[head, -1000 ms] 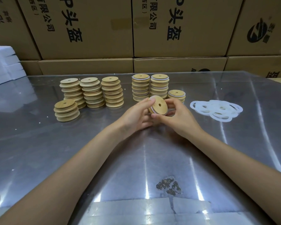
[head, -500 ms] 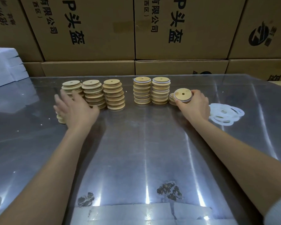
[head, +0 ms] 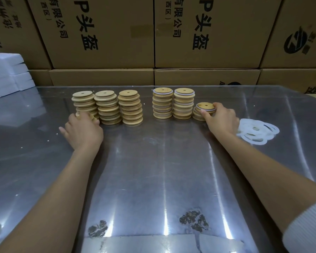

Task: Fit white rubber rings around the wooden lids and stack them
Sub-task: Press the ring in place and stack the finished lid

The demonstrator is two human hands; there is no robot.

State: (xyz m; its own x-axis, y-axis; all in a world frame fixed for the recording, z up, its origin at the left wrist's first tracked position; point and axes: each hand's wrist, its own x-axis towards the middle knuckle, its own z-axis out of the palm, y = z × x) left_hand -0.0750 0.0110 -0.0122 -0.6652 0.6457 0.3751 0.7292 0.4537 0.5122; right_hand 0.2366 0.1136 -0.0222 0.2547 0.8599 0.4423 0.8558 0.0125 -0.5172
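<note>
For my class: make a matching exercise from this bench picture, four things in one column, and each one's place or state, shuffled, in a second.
Things
1. right hand
2. left hand
3. loose white rings
4. plain lid stacks

Places or states
A. lying in a flat pile at the table's right
B. on the low stack of bare lids
C. three tall piles, no rings
D. holding a ringed lid on the short stack

Pairs: 1-D, 2-B, 3-A, 4-C

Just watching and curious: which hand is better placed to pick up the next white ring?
The right hand, probably. It rests at the short stack of ringed lids, with the pile of white rings just beside it. The left hand is far across, on the plain lids.
</note>
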